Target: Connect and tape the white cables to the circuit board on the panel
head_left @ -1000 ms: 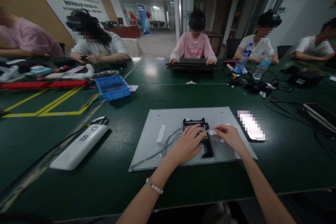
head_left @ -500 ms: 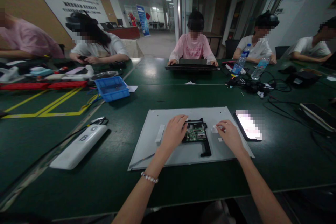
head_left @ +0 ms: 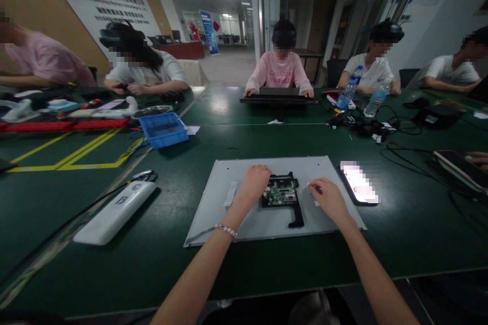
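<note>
A light grey panel [head_left: 213,188] lies flat on the table before me. On it sits a black bracket [head_left: 296,216] framing a green circuit board [head_left: 282,194]. My left hand [head_left: 254,185] rests at the left edge of the bracket, fingers curled down; what is under them is hidden. Just right of the board, my right hand [head_left: 330,198] is closed in a pinch, with a bit of white tape [head_left: 309,185] at the fingertips. A white strip [head_left: 231,194] is stuck on the panel left of my left hand. Grey cable [head_left: 202,234] runs to the panel's lower left corner.
To the panel's right lies a lit phone [head_left: 358,183]. A white power bank [head_left: 116,213] with a cable is at left, a blue basket [head_left: 163,134] beyond it. Bottles [head_left: 349,89] and tangled black cables [head_left: 358,124] lie far right. Several people sit across the table.
My left hand has moved left off the board to the bracket's left edge, baring the green circuit board. My right hand stays right of the bracket, its fingers drawn closer together.
</note>
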`<action>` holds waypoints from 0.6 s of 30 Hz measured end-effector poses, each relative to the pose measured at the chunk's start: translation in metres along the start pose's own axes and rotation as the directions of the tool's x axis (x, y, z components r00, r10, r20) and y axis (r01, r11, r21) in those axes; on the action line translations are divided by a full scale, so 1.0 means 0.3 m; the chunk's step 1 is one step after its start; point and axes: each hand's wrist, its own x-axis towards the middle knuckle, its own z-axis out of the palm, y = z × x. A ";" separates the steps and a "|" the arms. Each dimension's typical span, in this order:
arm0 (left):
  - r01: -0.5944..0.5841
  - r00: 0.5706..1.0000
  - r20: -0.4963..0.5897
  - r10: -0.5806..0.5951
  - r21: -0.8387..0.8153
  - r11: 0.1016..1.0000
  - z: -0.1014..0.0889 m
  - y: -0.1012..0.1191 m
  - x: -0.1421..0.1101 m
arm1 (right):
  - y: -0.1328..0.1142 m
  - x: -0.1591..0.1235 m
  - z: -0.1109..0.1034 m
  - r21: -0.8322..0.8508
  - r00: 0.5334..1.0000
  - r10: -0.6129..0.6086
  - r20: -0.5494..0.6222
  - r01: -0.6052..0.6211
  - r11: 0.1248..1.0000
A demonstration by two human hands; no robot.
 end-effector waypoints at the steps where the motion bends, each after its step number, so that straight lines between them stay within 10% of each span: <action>1: 0.005 1.000 -0.008 -0.005 0.003 1.000 -0.003 0.000 0.012 | 0.002 0.001 -0.001 0.002 1.000 0.002 -0.002 -0.002 1.000; 18: 0.110 0.993 -0.023 -0.112 -0.085 0.990 -0.040 -0.032 0.028 | 0.008 -0.006 -0.011 0.059 0.998 0.017 0.056 -0.020 0.998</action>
